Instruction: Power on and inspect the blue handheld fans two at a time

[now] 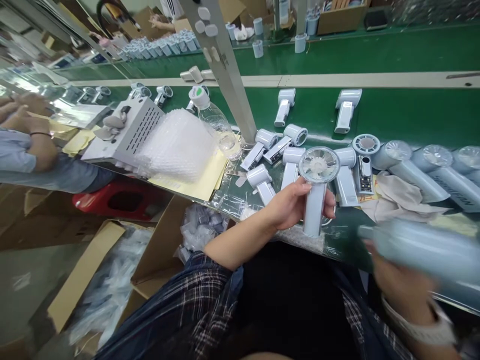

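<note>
Left hand (pixel 290 205) had a closed grip on a handheld fan (pixel 317 192), right hand (pixel 397 280) clutched a blurred pale-blue unit (pixel 423 252); lettering on the tabletop (pixel 412 115) fan (pixel 455 187) unreadable.

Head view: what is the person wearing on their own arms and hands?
Both hands are bare, no gloves. The left hand has a bare forearm running back to a dark plaid sleeve. The right hand is blurred; a pale band circles its wrist.

The left hand (pixel 290 205) reaches forward from a plaid sleeve, forearm bare, fingers curled closed in a grip. The right hand (pixel 397 285) — blurred, near right — is raised (wristband on wrist), grip unclear.
</note>
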`<action>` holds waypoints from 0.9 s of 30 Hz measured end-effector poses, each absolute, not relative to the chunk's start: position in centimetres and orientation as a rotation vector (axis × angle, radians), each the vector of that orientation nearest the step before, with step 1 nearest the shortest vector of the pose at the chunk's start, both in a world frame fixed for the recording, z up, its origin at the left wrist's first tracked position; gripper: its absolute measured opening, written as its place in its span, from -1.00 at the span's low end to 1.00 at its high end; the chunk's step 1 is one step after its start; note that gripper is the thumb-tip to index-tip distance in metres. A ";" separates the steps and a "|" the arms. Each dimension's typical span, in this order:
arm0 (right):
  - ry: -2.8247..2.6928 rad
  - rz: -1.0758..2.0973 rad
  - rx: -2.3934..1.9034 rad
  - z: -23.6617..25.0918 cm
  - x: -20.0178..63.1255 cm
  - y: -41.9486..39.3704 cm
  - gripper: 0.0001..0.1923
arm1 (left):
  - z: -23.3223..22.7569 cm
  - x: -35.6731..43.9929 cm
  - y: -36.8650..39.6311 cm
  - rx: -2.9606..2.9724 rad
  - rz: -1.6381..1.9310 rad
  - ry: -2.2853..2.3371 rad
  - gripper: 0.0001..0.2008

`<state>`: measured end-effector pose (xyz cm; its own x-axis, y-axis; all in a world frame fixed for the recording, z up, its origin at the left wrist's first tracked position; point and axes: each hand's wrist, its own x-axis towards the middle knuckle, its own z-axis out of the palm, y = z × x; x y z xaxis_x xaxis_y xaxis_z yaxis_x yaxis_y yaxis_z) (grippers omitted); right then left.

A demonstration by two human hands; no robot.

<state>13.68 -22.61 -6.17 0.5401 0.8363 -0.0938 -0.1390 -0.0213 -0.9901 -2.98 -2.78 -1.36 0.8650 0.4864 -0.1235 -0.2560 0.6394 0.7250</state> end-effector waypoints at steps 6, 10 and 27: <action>-0.529 0.649 -1.418 -6.6 14.8 -19.6 -0.72 | -1.2 -2.8 -3.4 0.736 0.399 0.309 -0.46; -0.365 0.973 -1.182 -4.1 13.7 -18.4 -0.61 | -0.6 -3.7 -3.8 0.813 0.408 0.372 -0.47; -0.280 0.871 -1.022 -0.1 11.0 -17.2 -0.65 | -1.2 -4.9 -3.0 1.046 0.456 0.354 -0.36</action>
<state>10.99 -17.16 -0.10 0.6432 0.7444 -0.1794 -0.5002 0.2310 -0.8345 -4.88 -2.97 -1.17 0.8522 0.5193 -0.0635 -0.1912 0.4223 0.8861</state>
